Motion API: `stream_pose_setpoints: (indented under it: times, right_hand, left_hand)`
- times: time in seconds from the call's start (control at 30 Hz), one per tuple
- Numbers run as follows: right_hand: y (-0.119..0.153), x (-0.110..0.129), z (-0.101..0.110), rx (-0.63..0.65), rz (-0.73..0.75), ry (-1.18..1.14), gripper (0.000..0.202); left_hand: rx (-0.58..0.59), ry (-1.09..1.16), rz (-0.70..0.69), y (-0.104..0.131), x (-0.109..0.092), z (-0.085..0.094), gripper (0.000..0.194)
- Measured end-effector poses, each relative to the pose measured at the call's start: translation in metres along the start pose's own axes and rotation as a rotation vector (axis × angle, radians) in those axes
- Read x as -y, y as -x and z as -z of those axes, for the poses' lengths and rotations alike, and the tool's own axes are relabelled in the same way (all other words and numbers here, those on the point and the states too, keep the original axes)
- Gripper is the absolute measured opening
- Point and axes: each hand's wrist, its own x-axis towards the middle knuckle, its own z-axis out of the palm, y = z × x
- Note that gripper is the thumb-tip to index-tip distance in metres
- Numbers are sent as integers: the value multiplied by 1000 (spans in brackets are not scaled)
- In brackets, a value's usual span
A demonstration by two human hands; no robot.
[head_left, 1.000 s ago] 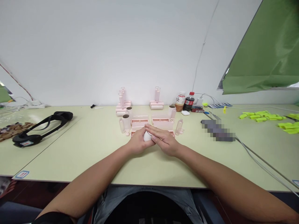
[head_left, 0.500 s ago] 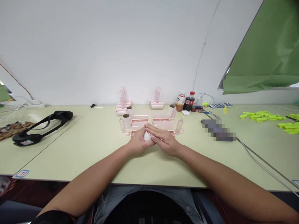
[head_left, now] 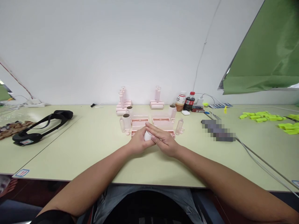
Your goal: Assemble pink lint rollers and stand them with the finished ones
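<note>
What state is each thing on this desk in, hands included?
Left hand: curled around white object
Right hand: pressed over it
White object: held, partly hidden
Cola bottle: upright, capped
Amber drink bottle: upright, capped
Front-left white roll: standing on end
Black headset: lying down
</note>
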Motion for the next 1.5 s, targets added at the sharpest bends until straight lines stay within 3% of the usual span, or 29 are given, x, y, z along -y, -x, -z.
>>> stream_pose_setpoints:
  times: [1.5]
  right_hand:
    - [0, -1, 0, -18, 12, 1, 43]
  left_hand:
    - [-1, 24, 5, -1, -1, -2, 45]
